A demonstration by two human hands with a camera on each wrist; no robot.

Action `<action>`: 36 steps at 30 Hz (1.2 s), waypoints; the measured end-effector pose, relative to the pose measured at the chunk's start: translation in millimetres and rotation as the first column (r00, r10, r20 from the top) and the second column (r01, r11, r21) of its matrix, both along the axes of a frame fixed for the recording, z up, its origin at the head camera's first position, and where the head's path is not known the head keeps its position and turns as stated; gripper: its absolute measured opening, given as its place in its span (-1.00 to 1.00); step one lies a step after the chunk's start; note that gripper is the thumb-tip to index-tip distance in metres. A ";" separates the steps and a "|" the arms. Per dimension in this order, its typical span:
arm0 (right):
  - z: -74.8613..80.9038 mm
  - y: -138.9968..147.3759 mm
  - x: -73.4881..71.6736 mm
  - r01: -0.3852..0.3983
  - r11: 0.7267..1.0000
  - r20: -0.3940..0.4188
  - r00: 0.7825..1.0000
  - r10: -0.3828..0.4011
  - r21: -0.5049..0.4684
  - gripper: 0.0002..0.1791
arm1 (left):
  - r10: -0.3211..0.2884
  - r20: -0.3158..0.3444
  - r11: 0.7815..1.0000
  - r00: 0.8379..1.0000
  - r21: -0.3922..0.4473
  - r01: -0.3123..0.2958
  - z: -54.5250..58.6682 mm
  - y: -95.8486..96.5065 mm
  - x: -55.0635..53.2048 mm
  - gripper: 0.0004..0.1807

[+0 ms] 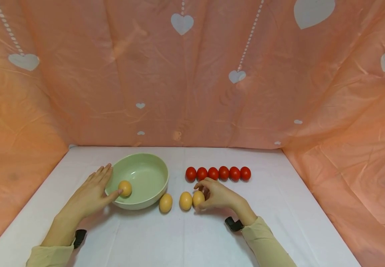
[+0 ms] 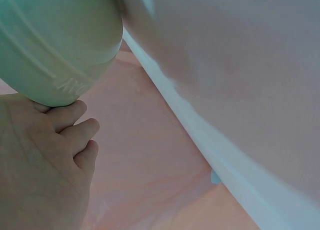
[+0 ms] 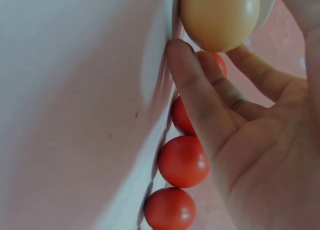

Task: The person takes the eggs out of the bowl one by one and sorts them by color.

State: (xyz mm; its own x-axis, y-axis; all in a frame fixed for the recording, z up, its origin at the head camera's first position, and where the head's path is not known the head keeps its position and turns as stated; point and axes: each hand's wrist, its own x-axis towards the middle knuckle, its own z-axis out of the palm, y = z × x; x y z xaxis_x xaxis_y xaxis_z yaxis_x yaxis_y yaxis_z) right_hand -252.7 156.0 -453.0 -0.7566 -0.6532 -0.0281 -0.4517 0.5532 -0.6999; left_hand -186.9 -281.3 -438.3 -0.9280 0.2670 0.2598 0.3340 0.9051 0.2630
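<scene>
A pale green bowl (image 1: 147, 167) stands on the table's left side with one yellow-brown egg (image 1: 124, 188) inside it. My left hand (image 1: 93, 191) rests along the bowl's outer side, fingers extended, its thumb across the rim beside that egg. In the left wrist view its fingertips lie against the bowl's outside wall (image 2: 60, 45). Right of the bowl, one egg (image 1: 165, 203) lies close to it and another egg (image 1: 185, 201) a little farther over. My right hand (image 1: 217, 194) has its thumb and fingers around the rightmost egg (image 1: 198, 199), which is also seen at the fingers in the right wrist view.
Several red cherry tomatoes (image 1: 224, 173) form a row behind the right hand, on the white tablecloth (image 1: 159, 241). An orange curtain (image 1: 195, 81) with pale hearts encloses the back and sides. Each wrist bears a small black camera (image 1: 234, 224).
</scene>
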 end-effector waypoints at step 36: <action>78.1 -88.8 -22.2 -0.246 0.969 -0.348 0.910 0.226 -0.015 -0.50 | -0.001 -0.003 1.000 1.000 0.013 0.001 0.1 0.5 0.9 0.02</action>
State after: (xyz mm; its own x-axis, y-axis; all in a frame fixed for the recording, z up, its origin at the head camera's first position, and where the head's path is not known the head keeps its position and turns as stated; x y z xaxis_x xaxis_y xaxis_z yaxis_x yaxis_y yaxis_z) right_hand -274.9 67.2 -374.9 -0.5369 -0.8067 0.2469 -0.7809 0.3644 -0.5074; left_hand -186.0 -280.8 -438.2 -0.9270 0.2639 0.2665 0.3354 0.9013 0.2741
